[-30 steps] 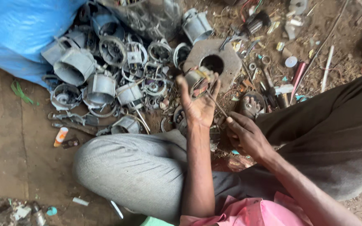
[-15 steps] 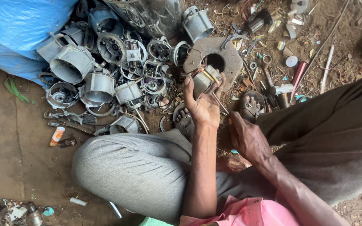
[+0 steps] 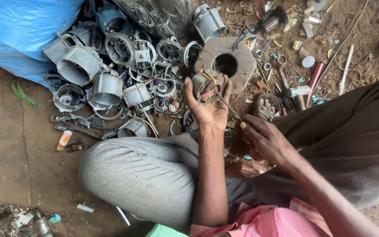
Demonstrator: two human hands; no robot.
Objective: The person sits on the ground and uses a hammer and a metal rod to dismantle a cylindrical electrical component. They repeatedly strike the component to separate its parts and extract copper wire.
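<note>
Hands at work over a dirt floor (image 3: 5,145) strewn with scrap. Left hand (image 3: 209,107) raised palm-up, fingers (image 3: 188,90) curled round a small motor stator (image 3: 207,85) wound with copper wire, gripping it from below. Right hand (image 3: 266,139) lower, just beside the left wrist, fingers pinched shut on a thin wire strand (image 3: 227,105) that runs up to the stator. Stator sits just in front of a grey stone block (image 3: 246,59) with a round hole. Pile of grey metal motor housings (image 3: 106,87) lies to the left, against a blue tarpaulin (image 3: 18,30). Person sits cross-legged; grey trouser knee (image 3: 141,175) below the hands, sandalled foot (image 3: 264,107) near the block. Red-handled tool (image 3: 314,77) among debris at right.
</note>
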